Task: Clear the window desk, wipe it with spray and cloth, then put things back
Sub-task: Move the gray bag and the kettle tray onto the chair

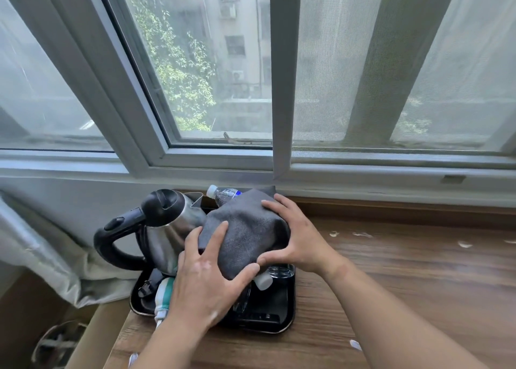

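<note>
Grey woven cloth (245,229) lies draped over a heap on the black rectangular plastic tray (290,315), which sits at the left end of the wood-grain bench (391,285) under the window. The left hand (206,282) rests on the cloth's near side with its fingers spread and fairly straight. The right hand (298,237) cups the far side, fingers bent over the top and thumb tucked at the lower edge. I'd judge the two are steadying the cloth as a bundle so it can be handled with the tray. A steel electric kettle with a black handle (173,229) leans against the cloth on the left. A clear plastic water bottle with a blue label (223,195) pokes out behind it, and another clear bottle with a white cap (262,280) shows below. What else the cloth covers I cannot tell. A white-and-teal striped item (164,293) is half hidden by the left hand. Small white scraps (360,234) dot the bench to the right.
</note>
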{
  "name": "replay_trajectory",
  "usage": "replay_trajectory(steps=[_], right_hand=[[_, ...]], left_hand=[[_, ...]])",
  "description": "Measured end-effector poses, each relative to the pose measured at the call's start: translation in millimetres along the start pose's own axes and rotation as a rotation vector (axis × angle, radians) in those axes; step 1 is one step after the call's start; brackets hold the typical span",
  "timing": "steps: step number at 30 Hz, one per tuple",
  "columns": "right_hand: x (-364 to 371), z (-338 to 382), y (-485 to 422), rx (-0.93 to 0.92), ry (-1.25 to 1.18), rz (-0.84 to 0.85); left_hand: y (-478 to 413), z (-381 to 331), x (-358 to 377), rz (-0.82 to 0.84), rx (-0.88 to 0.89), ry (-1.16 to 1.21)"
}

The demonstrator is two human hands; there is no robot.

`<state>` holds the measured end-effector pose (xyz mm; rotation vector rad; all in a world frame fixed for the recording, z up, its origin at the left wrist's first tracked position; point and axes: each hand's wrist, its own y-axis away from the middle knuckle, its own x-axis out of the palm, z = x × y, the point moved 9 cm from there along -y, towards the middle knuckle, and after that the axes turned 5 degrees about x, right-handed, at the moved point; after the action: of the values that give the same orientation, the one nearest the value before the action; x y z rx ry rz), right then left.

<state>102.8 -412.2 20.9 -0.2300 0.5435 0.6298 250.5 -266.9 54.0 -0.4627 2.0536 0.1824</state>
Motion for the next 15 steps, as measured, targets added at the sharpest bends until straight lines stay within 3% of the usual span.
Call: replay_trajectory(steps=[6, 15], right_hand=[[-16, -3, 19, -0.082, 0.022, -0.09], [-12, -1, 23, -0.082, 0.065, -0.085]], left_hand=[[13, -1, -19, -0.194, 0.092, -0.087], [13, 3, -9, -0.129, 0.131, -0.081]])
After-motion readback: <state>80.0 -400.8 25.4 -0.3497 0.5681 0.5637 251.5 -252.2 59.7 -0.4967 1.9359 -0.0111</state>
